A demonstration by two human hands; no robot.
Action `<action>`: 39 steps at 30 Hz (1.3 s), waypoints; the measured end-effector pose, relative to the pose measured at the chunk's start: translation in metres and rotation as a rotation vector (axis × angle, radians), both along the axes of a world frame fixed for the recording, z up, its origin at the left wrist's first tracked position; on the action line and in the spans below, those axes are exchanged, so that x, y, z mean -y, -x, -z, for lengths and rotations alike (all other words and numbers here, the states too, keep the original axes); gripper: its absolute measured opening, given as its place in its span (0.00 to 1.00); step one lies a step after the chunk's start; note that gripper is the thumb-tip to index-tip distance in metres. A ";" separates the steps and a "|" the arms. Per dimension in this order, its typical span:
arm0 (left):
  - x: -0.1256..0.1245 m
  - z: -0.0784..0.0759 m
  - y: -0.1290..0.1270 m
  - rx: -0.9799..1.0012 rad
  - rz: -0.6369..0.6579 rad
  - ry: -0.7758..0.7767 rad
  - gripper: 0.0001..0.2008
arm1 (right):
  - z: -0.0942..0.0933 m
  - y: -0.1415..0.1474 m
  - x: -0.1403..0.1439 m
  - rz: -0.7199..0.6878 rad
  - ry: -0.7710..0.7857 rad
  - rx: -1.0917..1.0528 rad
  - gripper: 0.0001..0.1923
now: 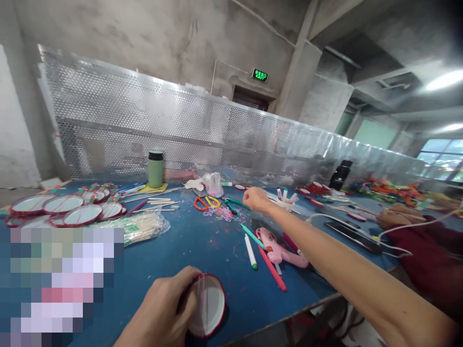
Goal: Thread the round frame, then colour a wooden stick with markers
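Observation:
My left hand (170, 306) grips a round, red-rimmed lid (211, 308) at the near edge of the table. Its pale inside faces me, and a thin reddish line crosses it. My right arm stretches far over the table, and my right hand (256, 199) is closed beside green-handled pliers (231, 206). Whatever those fingers hold, if anything, is hidden. Left of the pliers lie red-handled scissors (200, 204), a yellow-handled tool (213, 201) and a scatter of small coloured bands (226, 213). Below my right forearm rests a pink glue gun (275, 248) among markers, including a white one (250, 251).
Several red-rimmed lids (63, 203) are piled at the left, near bagged wooden sticks (144, 226). A green bottle (156, 168) stands by the perforated metal screen (181, 127). At right are a phone (352, 236), a white cable and another person's dark red sleeve (423, 246).

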State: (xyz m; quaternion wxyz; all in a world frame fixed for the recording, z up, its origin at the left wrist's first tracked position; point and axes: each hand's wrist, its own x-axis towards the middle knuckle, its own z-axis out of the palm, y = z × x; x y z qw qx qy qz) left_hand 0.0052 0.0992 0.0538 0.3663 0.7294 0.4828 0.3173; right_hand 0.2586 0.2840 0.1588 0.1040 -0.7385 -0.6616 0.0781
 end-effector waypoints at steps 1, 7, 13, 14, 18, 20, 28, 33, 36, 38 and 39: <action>0.000 -0.001 0.000 0.016 0.001 0.030 0.14 | -0.004 0.007 0.007 -0.013 -0.023 -0.044 0.09; 0.001 -0.014 0.004 0.228 0.006 0.143 0.13 | 0.001 0.043 0.105 -0.272 -0.055 -0.342 0.06; 0.027 -0.016 0.001 0.270 0.015 0.167 0.18 | 0.069 0.045 0.199 -0.394 0.054 -0.769 0.07; 0.030 -0.015 0.000 0.249 0.006 0.156 0.19 | 0.077 0.046 0.204 -0.395 0.031 -0.773 0.08; 0.028 -0.010 0.001 0.072 -0.077 0.030 0.20 | 0.086 0.058 0.199 -0.439 -0.012 -0.794 0.08; 0.023 -0.009 0.003 -0.064 -0.170 -0.192 0.18 | 0.083 0.063 0.189 -0.449 -0.035 -0.777 0.07; 0.031 -0.029 -0.005 -0.435 -0.310 -0.368 0.15 | 0.080 0.069 0.186 -0.541 -0.201 -0.650 0.07; 0.037 -0.036 -0.017 -0.162 -0.178 -0.274 0.12 | 0.083 0.068 0.206 -0.597 -0.357 -0.636 0.08; 0.042 -0.029 -0.021 -0.096 -0.119 -0.292 0.08 | 0.089 0.060 0.213 -0.609 -0.295 -0.716 0.09; 0.047 -0.021 -0.024 -0.124 -0.065 -0.378 0.06 | 0.096 0.052 0.215 -0.609 -0.170 -0.841 0.09; 0.049 -0.017 -0.025 -0.151 -0.043 -0.434 0.06 | 0.099 0.049 0.216 -0.609 -0.073 -0.941 0.10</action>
